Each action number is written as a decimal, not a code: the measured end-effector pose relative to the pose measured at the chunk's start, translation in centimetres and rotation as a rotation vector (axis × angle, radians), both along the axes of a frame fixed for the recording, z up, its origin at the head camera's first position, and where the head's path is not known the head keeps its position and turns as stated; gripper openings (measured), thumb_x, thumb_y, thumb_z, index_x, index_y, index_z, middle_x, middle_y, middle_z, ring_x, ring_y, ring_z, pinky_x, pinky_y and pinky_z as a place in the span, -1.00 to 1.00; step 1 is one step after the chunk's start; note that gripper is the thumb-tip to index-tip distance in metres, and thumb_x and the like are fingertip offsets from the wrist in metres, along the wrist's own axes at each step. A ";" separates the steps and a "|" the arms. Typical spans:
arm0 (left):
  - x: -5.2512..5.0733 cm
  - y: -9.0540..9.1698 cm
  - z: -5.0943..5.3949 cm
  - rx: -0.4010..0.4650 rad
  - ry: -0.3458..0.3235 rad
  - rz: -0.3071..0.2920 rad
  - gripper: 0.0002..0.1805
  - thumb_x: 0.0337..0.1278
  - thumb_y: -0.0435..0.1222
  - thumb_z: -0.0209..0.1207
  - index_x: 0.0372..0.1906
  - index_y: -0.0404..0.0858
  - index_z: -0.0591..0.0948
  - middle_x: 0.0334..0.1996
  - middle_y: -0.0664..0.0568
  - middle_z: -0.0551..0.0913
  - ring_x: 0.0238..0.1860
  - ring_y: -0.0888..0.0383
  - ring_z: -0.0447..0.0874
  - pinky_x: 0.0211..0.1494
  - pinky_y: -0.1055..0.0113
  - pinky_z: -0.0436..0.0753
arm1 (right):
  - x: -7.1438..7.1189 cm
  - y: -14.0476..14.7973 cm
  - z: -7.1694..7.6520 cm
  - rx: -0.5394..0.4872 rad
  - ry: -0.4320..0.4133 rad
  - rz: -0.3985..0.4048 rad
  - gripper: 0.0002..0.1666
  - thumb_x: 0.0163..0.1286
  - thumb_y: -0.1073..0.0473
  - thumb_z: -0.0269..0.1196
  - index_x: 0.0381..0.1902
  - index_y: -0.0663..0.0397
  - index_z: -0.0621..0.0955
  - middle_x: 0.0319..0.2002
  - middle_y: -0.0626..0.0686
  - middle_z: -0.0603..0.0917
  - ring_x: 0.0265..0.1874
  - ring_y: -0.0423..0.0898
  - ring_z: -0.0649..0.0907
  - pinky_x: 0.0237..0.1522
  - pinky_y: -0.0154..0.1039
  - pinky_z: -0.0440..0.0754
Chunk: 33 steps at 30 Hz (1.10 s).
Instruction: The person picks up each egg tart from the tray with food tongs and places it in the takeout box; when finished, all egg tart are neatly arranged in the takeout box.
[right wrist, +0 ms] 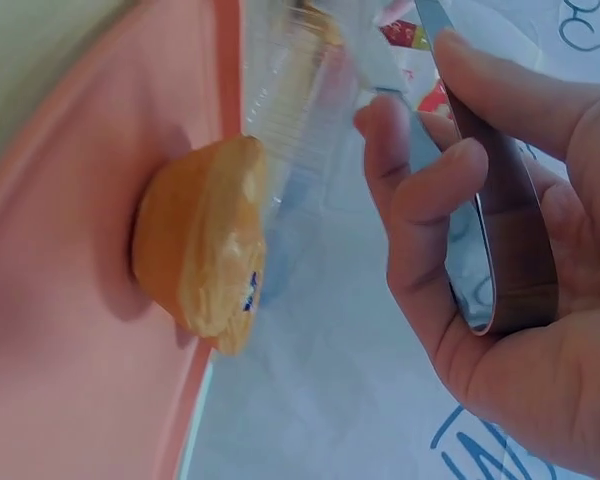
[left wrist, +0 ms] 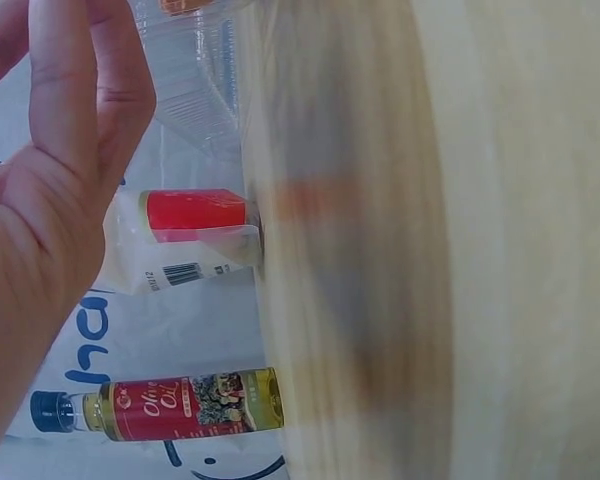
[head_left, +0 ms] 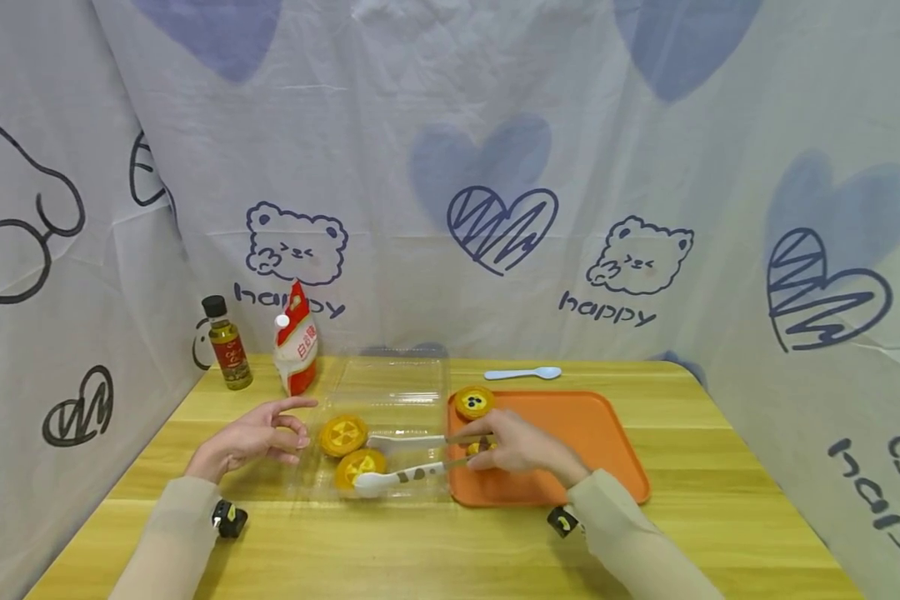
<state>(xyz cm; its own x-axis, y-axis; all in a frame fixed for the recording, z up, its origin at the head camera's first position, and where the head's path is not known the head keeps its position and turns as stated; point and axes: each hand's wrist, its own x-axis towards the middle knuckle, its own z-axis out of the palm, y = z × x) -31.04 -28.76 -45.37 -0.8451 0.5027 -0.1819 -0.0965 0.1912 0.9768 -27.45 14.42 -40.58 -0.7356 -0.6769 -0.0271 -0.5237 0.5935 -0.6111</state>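
Note:
My right hand (head_left: 521, 450) grips a pair of metal tongs (right wrist: 520, 230) with white tips, their arms spread and reaching left over a clear plastic container (head_left: 408, 400). Two egg tarts, a rear one (head_left: 343, 435) and a front one (head_left: 360, 468), lie in its left part; the nearer tong tip overlaps the front tart. On the orange tray (head_left: 585, 433) sits a tart with dark dots (head_left: 474, 402). Another yellow tart-like thing (head_left: 482, 447) shows partly beneath my right hand. My left hand (head_left: 258, 437) hovers by the container's left edge, fingers loosely bent, holding nothing.
An olive oil bottle (head_left: 228, 346) and a red-and-white bag (head_left: 297, 346) stand at the back left. Behind the tray lies a pale blue spoon (head_left: 523, 373). The container's raised lid (head_left: 393, 375) leans at the back, before a printed cloth backdrop.

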 end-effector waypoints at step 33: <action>0.2 0.1 0.2 0.000 0.003 0.007 -0.11 0.17 -0.49 0.21 0.52 -0.36 -0.01 -0.21 -0.06 0.52 -0.20 0.04 0.65 -0.13 0.17 0.78 | 0.2 -2.8 -0.6 -0.027 -0.020 -0.042 -0.57 0.29 0.21 0.34 0.14 0.04 0.65 0.01 0.09 0.73 -0.66 -0.26 0.36 -0.54 -0.44 0.39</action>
